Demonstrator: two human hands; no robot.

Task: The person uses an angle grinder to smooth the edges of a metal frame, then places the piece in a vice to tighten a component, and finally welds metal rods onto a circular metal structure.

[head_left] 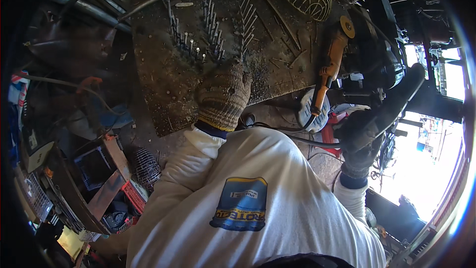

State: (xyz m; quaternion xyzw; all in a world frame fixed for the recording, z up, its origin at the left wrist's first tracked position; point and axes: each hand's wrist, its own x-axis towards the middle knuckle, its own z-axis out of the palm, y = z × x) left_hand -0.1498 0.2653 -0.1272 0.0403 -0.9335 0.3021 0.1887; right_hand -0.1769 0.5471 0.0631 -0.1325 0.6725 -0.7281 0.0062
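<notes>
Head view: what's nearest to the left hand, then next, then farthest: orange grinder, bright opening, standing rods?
From the left hand:
1. Standing rods, just ahead of it
2. Orange grinder, to its right
3. Bright opening, far right

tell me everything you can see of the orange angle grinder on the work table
The angle grinder has a long orange body, apparently plastic, with dark bands and a narrower rear end. A round, yellowish disc sits at its head, facing up. It lies slanted at the right of the brown work table, disc end away from the wearer, rear end past the near edge. A dark cord seems to leave that end. No hand touches it; whether it is running cannot be told.
</notes>
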